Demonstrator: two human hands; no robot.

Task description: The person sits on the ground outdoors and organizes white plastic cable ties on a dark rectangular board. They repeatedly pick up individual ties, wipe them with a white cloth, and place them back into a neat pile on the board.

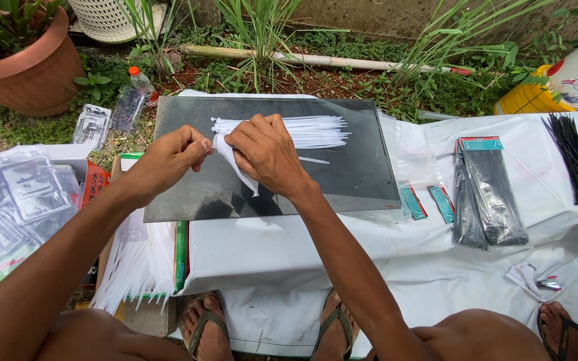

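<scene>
Over the dark board [362, 175] — both hands' fingers [199, 144] on white cable ties [302, 132].

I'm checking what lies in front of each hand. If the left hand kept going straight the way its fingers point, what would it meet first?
The left hand points rightward, toward the right hand. It would first meet the white strip pinched between them, at the end of the bundle of white cable ties, then probably the right hand's fingers; depth is hard to judge.

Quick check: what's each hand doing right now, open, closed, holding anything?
Left hand: closed, pinching the end of the white cable tie bundle.
Right hand: closed around the same bundle, over the dark board.
</scene>
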